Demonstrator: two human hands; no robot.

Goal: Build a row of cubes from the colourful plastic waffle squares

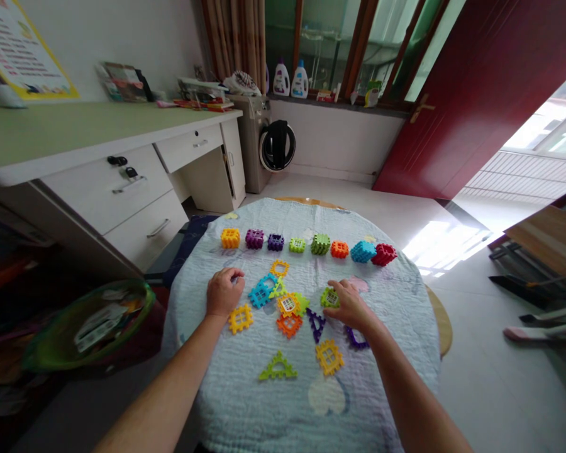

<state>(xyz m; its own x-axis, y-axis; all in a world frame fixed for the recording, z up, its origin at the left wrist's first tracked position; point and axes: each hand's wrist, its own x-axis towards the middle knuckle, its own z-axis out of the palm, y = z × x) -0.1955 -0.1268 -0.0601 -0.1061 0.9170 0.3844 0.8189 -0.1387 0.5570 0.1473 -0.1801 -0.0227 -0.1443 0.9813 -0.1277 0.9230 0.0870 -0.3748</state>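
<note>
My right hand (349, 303) has its thumb and fingers around the edges of a lime-green square interlocking plastic piece (329, 296) with a window lattice. To the left, my left hand (224, 292) rests on the cloth with fingers curled in, and nothing shows in it. Beside it lie a blue window piece (260, 293) and a yellow window piece (240, 319). Between the hands, a yellow piece (288, 304) overlaps an orange one (290, 325) and a green one. A purple triangle (316, 324) is near my right thumb. A purple piece (356, 337) is partly hidden by my right forearm.
Sorted stacks line the far side of the cloth-covered round table (245, 402), from a yellow stack (230, 238) to a red stack (384, 254). Nearer me lie a green triangle (278, 366) and a yellow window piece (329, 357). A green basin (89, 327) stands at left.
</note>
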